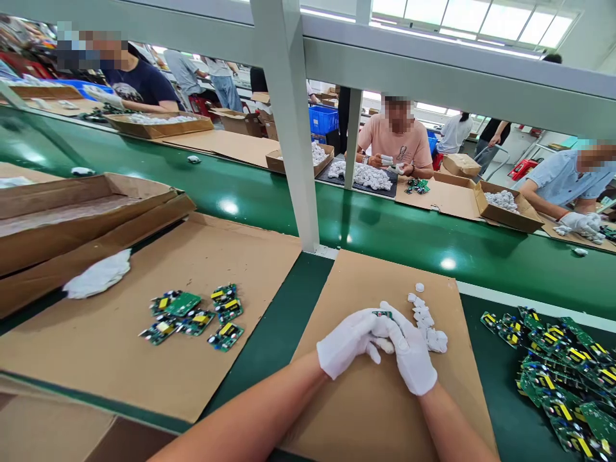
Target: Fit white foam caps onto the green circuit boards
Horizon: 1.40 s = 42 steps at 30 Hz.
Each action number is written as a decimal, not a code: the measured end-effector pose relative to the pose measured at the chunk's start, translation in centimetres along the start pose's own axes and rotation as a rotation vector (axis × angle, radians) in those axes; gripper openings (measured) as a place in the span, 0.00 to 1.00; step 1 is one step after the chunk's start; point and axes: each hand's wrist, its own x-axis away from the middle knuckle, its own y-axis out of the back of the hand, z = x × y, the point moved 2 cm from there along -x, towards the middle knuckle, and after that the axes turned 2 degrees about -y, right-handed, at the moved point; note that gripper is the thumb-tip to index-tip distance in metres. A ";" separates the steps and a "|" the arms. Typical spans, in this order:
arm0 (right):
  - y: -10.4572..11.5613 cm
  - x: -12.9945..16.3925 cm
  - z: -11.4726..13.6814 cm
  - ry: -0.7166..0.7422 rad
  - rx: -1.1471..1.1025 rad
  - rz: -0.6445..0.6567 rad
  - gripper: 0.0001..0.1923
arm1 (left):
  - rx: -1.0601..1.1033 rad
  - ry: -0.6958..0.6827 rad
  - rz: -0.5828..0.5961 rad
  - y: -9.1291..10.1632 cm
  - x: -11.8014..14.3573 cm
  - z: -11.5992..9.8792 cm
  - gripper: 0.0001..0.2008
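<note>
An assembly step is judged to be in hand: the gloved left hand (347, 343) and right hand (409, 351) are pressed together over the cardboard sheet (366, 410), pinching a small green circuit board (384, 314) of which only an edge shows. White plastic parts (427, 323) lie just right of the hands, loose circuit boards (561, 372) farther right, finished-looking boards (195, 316) well to the left. What the board is being mated to is hidden by the fingers; a seating press is judged next.

White-gloved hands (380, 346) over tan cardboard (375, 410); green-yellow circuit boards (563, 372).
</note>
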 end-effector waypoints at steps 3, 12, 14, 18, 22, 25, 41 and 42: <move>0.2 0.0 -0.2 -0.013 0.026 0.021 0.26 | 0.094 -0.021 0.004 0.2 -0.1 0.2 0.24; 0.2 -0.2 -0.3 -0.011 0.005 0.049 0.24 | -0.096 0.023 -0.006 -0.5 0.1 -0.8 0.17; 0.2 -0.2 -0.2 -0.025 0.016 0.040 0.25 | -0.122 0.004 0.035 -0.4 0.0 -0.8 0.17; -0.1 0.0 -0.1 -0.057 -0.090 0.063 0.29 | -0.185 -0.050 0.012 -0.2 -0.1 -0.7 0.15; -0.3 0.0 -0.2 -0.105 -0.252 -0.022 0.34 | -0.136 -0.067 -0.127 0.0 0.1 -1.4 0.13; -0.5 -0.3 -0.5 -0.123 -0.296 -0.061 0.35 | -0.228 -0.167 -0.259 0.9 -0.9 -3.2 0.14; -0.7 -0.9 -2.1 -0.025 0.124 0.137 0.25 | -1.501 -0.123 -0.708 9.6 -14.6 -8.3 0.23; -0.6 -0.9 -2.1 -0.020 0.129 0.135 0.25 | -1.545 -0.137 -0.688 9.4 -14.0 -8.3 0.24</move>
